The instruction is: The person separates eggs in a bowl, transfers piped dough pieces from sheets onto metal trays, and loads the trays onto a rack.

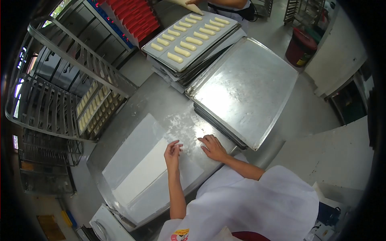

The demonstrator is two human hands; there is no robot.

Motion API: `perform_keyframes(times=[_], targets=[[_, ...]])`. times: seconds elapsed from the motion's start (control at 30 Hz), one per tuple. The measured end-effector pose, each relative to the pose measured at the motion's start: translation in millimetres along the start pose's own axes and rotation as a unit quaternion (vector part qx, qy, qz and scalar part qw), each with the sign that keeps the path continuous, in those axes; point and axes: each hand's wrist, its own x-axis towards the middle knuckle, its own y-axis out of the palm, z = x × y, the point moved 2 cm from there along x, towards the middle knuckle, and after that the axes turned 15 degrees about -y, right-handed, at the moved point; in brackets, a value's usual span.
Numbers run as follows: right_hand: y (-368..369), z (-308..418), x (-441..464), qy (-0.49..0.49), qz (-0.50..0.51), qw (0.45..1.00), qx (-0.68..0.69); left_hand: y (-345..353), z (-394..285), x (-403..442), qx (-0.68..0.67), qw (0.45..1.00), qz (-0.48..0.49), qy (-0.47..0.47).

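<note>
My left hand (173, 152) hovers by the near end of the white paper sheets (140, 172), its fingers loosely bent and apart, with nothing visible in them. The sheets lie overlapping along the metal table (157, 100), a brighter white strip running down their middle. To the right, my right hand (214, 148) rests on the table top with fingers spread, holding nothing. White powdery smears (179, 126) cover the metal just beyond both hands. Close to my right hand is a stack of flat metal trays (249, 88), the top one bare and shiny.
Beyond, a paper-lined tray (155, 59) bears rows of piped batter fingers atop stacked trays. Another person's hand (193, 2) holds a piping bag (181, 5) there. A metal rack (80, 60) with filled trays stands left. A red bin (299, 47) stands at right.
</note>
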Motion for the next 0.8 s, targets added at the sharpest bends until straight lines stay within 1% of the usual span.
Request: perform_keyframes(times=[0.13,0.27,0.37,0.43,0.47,0.53,0.57,0.6,0.63,0.67,0.7,0.73,0.77,0.8], targets=[[-2,1,0,-0.006,-0.009,1.000,0.003,23,-31,28,0.006,1.000,0.014,0.021],[1,-2,-3,-0.014,-0.011,1.000,0.006,52,-67,55,-0.038,0.998,0.040,0.031],[0,-3,1,-0.004,0.011,1.000,0.022,69,-94,82,-0.091,0.994,0.059,0.031],[2,-4,0,-0.003,-0.002,1.000,0.021,79,-106,106,-0.164,0.981,0.103,0.016],[0,-2,2,-0.001,0.009,1.000,0.021,84,-115,110,-0.173,0.980,0.100,0.014],[-2,0,4,-0.017,0.013,1.000,0.009,99,-132,112,-0.304,0.926,0.218,-0.046],[-1,2,5,-0.033,0.008,0.999,-0.001,105,-137,117,-0.305,0.926,0.218,-0.048],[-2,4,6,-0.007,0.028,1.000,0.005,113,-141,123,-0.307,0.923,0.226,-0.052],[-3,8,6,-0.007,0.028,1.000,0.004,120,-146,129,-0.310,0.920,0.234,-0.057],[-7,14,6,0.019,0.037,0.997,0.061,127,-149,136,-0.310,0.920,0.234,-0.058],[-15,24,9,0.046,0.045,0.991,0.117,133,-151,142,-0.319,0.917,0.227,-0.078],[-26,34,13,0.041,0.063,0.985,0.156,139,-152,148,-0.327,0.914,0.220,-0.097],[-43,47,18,0.043,0.064,0.985,0.154,142,-155,154,-0.328,0.913,0.222,-0.099],[-62,62,25,0.009,0.061,0.990,0.130,144,-158,159,-0.318,0.920,0.212,-0.080]])
